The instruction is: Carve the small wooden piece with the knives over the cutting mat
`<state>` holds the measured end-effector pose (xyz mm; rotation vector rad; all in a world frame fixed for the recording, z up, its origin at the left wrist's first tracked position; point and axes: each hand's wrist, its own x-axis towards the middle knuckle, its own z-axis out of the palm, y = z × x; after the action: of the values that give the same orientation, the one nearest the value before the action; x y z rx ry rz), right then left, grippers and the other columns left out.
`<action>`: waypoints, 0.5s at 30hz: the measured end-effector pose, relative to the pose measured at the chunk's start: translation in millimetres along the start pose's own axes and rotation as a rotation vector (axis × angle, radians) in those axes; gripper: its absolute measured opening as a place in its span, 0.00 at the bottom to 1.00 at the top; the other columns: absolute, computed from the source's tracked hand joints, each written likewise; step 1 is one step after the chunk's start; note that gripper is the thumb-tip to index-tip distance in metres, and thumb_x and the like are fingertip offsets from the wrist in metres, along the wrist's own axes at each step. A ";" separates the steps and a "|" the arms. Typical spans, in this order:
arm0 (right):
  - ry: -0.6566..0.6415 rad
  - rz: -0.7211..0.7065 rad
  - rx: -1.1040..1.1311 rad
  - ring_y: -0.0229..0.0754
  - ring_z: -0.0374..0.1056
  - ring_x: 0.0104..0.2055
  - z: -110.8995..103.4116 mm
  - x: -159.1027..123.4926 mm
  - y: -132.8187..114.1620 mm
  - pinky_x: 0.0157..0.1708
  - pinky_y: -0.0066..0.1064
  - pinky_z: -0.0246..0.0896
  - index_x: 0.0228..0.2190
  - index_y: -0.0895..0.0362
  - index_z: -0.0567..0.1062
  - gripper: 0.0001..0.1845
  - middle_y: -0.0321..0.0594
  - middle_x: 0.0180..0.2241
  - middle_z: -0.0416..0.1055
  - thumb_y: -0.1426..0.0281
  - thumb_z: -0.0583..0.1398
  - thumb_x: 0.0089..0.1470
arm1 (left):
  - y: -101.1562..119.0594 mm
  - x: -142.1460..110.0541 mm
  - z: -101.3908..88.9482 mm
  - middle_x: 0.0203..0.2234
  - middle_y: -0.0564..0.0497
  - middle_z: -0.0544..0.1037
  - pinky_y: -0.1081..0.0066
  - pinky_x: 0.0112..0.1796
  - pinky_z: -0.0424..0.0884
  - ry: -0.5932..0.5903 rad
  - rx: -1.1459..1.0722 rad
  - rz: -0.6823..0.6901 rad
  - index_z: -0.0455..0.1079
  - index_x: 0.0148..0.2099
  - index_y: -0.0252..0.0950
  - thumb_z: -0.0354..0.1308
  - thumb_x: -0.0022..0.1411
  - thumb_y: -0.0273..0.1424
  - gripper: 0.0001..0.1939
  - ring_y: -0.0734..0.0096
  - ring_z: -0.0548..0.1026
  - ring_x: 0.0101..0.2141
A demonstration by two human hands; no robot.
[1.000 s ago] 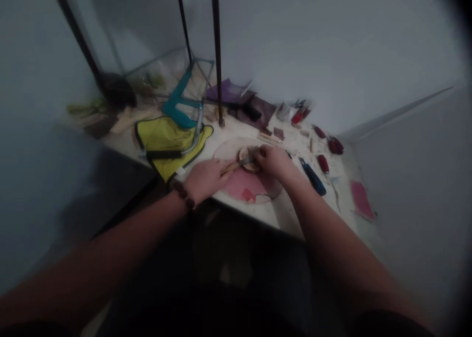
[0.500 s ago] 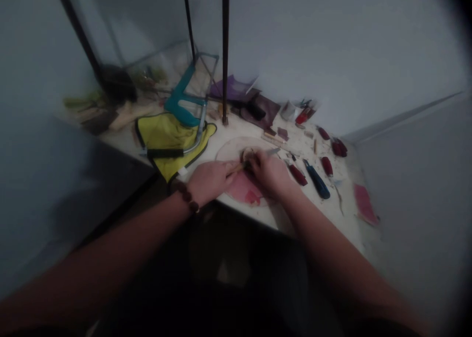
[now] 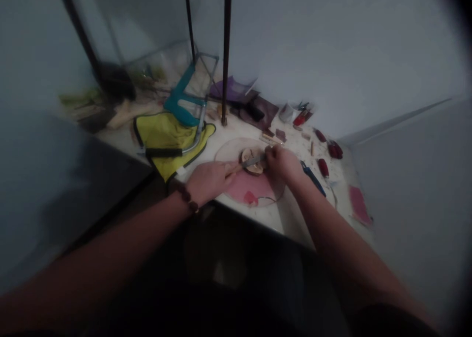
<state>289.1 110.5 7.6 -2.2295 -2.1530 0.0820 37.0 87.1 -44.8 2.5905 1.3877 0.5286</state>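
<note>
One tool (image 3: 253,161) crosses over a round piece (image 3: 259,168) on a disc (image 3: 252,184), its handle (image 3: 236,169) clamped in the left hand (image 3: 209,180), its blade's (image 3: 257,159) far end pinched by the right hand (image 3: 283,163); yellow cloth (image 3: 160,130) lies near the former.

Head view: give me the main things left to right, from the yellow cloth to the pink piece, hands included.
Dark-edged yellow cloth → left hand → round wooden piece → right hand → blue-handled tool → pink piece.
</note>
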 end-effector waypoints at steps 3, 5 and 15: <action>-0.020 -0.084 0.031 0.54 0.81 0.47 3.2 -5.3 -7.8 0.44 0.36 0.65 0.53 0.52 0.81 0.22 0.51 0.47 0.86 0.53 0.54 0.80 | 0.6 0.1 -1.5 0.58 0.48 0.88 0.59 0.46 0.77 -0.013 0.006 -0.013 0.76 0.75 0.50 0.54 0.83 0.39 0.24 0.52 0.87 0.52; -0.024 -0.089 0.035 0.54 0.81 0.48 3.3 -5.7 -9.4 0.44 0.36 0.65 0.52 0.52 0.81 0.21 0.50 0.47 0.86 0.52 0.55 0.80 | 0.7 0.2 -1.8 0.56 0.47 0.89 0.59 0.46 0.77 -0.023 0.005 -0.017 0.76 0.75 0.49 0.55 0.83 0.40 0.24 0.51 0.87 0.51; -0.017 -0.036 0.047 0.56 0.81 0.49 -0.9 -4.5 -3.7 0.45 0.37 0.66 0.54 0.55 0.81 0.22 0.54 0.48 0.86 0.55 0.54 0.80 | -0.4 -0.6 1.8 0.56 0.46 0.89 0.58 0.46 0.77 0.022 -0.020 -0.008 0.78 0.72 0.49 0.56 0.81 0.39 0.23 0.51 0.87 0.50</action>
<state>285.3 106.1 8.7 -2.1724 -2.1748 0.1488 37.1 86.9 -46.7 2.5699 1.3918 0.5679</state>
